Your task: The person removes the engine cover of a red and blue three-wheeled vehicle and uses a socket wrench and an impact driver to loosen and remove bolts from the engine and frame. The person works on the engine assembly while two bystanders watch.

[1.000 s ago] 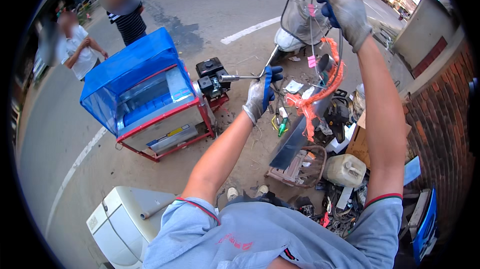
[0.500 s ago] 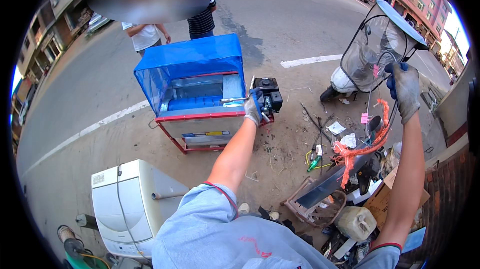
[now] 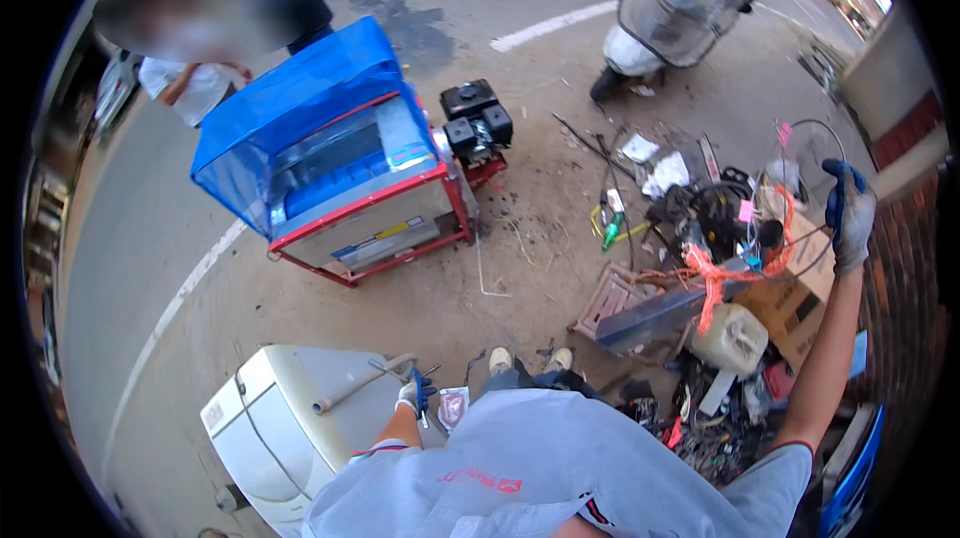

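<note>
My left hand [image 3: 415, 396], in a grey and blue work glove, is low beside the white washing machine [image 3: 285, 418]. Its fingers are closed around a metal bar-shaped wrench [image 3: 395, 366], partly hidden by the hand. My right hand [image 3: 848, 213], in a similar glove, is raised at the right, closed on a thin dark cable [image 3: 822, 133] that loops above and below the fist. Frayed orange rope [image 3: 712, 278] and pink tags [image 3: 746, 211] hang near this cable, over a heap of scrap. Ahead stands a red-framed machine [image 3: 360, 223] with a blue cover and a black engine [image 3: 476, 118].
At the right lie a dirty plastic jug [image 3: 730, 338], a cardboard box [image 3: 795, 313], a wooden crate [image 3: 610, 298] and a green bottle [image 3: 612, 230]. A scooter with a rain canopy [image 3: 685, 8] stands beyond. A person in a white shirt [image 3: 190, 88] and another person stand behind the covered machine.
My left hand has drawn back from the engine to beside the washing machine, with the wrench. My right hand, still on the cable, has shifted right and lower. The view has turned.
</note>
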